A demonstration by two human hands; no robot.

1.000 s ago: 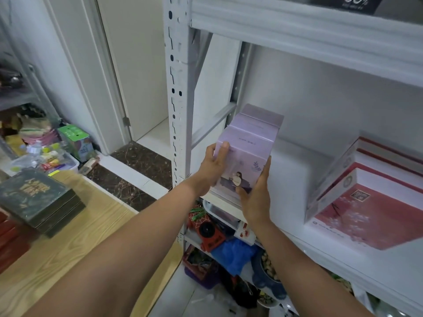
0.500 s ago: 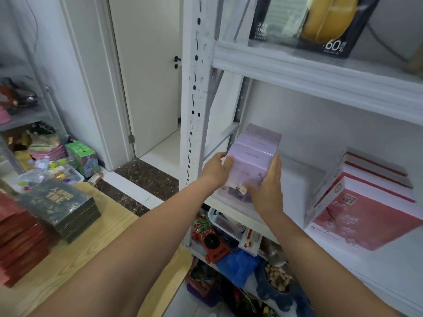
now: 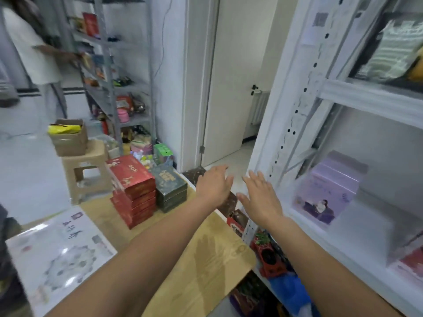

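Observation:
A pale purple box (image 3: 329, 187) stands upright on the white shelf (image 3: 357, 227) at the right, just inside the rack's perforated post (image 3: 290, 124). Both of my hands are off it and to its left. My left hand (image 3: 214, 184) hovers with fingers spread over the far edge of the wooden table (image 3: 206, 255). In front of the post floats my right hand (image 3: 261, 197), fingers straight, holding nothing.
Stacks of red boxes (image 3: 132, 191) and dark green boxes (image 3: 170, 188) sit on the table, with a white printed sheet (image 3: 59, 252) nearer me. A beige stool (image 3: 85, 170) carries a cardboard box (image 3: 68, 136). A person (image 3: 34, 49) stands at a grey rack at far left.
Both hands have let go of the purple box, which now stands on the shelf, and have drawn back to the left. The view has swung left toward the table.

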